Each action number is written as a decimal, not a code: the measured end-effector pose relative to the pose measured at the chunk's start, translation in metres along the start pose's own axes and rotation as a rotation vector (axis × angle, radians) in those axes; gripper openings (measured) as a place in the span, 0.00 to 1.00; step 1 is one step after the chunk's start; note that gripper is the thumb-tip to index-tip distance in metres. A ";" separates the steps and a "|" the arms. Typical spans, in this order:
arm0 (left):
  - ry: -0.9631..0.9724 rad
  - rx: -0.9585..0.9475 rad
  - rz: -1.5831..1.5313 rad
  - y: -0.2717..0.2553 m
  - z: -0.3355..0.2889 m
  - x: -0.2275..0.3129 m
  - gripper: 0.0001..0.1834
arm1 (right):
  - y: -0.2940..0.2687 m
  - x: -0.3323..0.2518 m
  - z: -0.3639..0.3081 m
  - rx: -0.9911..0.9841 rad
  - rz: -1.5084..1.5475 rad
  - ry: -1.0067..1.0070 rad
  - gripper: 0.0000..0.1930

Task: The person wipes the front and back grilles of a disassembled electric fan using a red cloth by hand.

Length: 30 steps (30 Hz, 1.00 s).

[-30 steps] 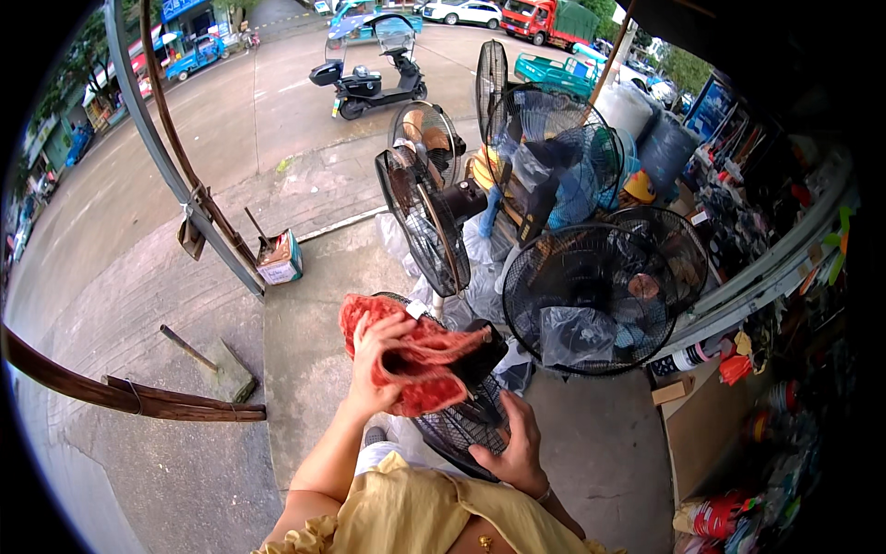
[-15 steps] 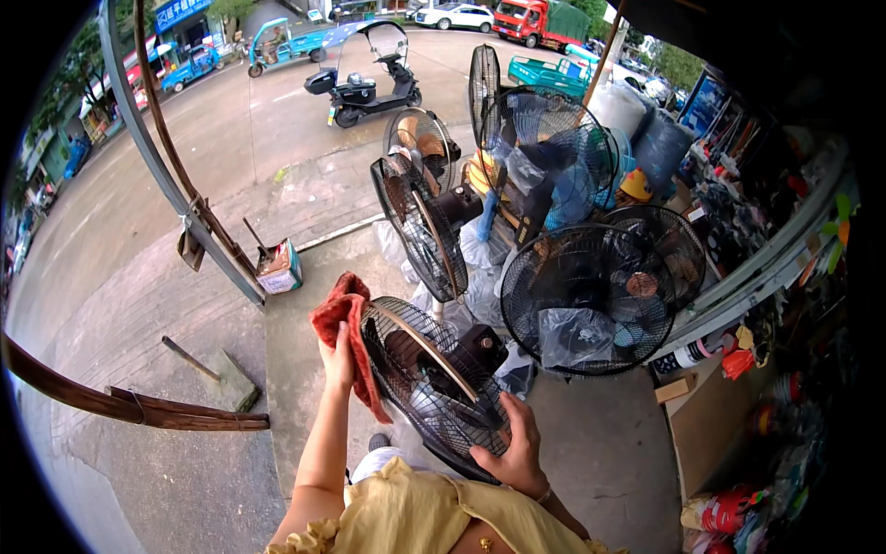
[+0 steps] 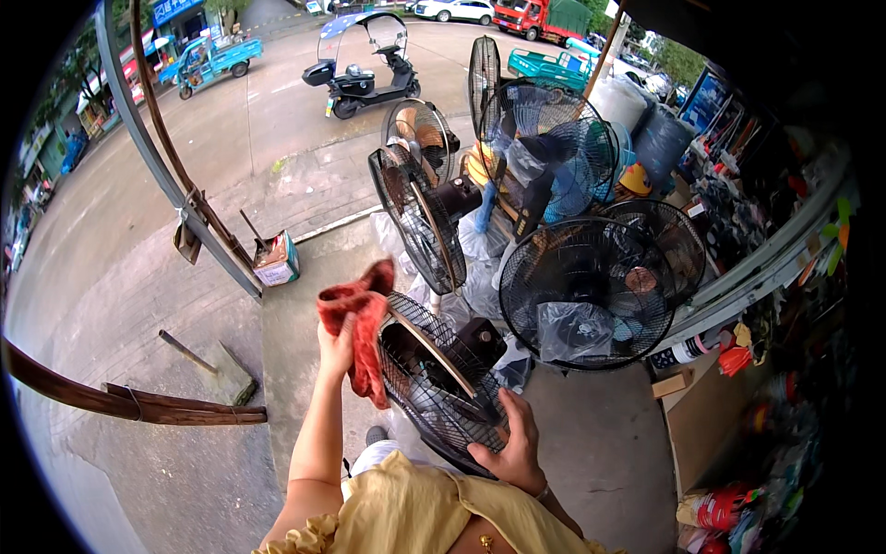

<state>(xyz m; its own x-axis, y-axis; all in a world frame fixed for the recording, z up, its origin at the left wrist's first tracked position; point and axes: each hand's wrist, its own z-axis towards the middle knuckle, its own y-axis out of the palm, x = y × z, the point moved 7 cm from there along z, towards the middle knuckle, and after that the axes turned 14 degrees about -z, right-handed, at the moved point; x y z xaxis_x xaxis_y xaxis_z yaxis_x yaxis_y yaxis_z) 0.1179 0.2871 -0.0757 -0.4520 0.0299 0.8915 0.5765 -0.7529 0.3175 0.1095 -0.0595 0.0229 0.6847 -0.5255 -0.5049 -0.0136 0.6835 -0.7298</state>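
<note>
A red cloth (image 3: 367,355) hangs bunched in my left hand (image 3: 336,351), whose fingers are closed on it. It lies against the left side of the front grille of a black electric fan (image 3: 426,392). This fan stands just before me, its round wire cage seen edge-on with a pale band around the rim. My right hand (image 3: 517,452) grips the near right edge of that cage, thumb on one side and fingers along the other. The fingertips at the rim are partly hidden.
Another fan (image 3: 417,222) stands right behind mine. A large black fan with plastic on it (image 3: 591,286) is to the right, more fans beyond. A post (image 3: 175,175) rises at left by a box (image 3: 277,260). A scooter (image 3: 365,88) is parked on the road.
The cloth in my left hand has shifted slightly right and down along the grille, its top now folded over to the right. My right hand keeps its hold on the rim.
</note>
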 end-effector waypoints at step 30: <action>-0.224 0.247 -0.185 -0.040 -0.013 -0.059 0.22 | -0.002 0.006 -0.003 0.012 0.009 0.004 0.43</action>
<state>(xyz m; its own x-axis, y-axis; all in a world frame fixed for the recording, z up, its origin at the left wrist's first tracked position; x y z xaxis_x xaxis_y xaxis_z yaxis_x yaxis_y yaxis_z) 0.1133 0.3067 -0.1454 -0.4192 0.3142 0.8518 0.6579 -0.5413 0.5235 0.1117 -0.0652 0.0197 0.6820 -0.5210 -0.5133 -0.0113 0.6942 -0.7197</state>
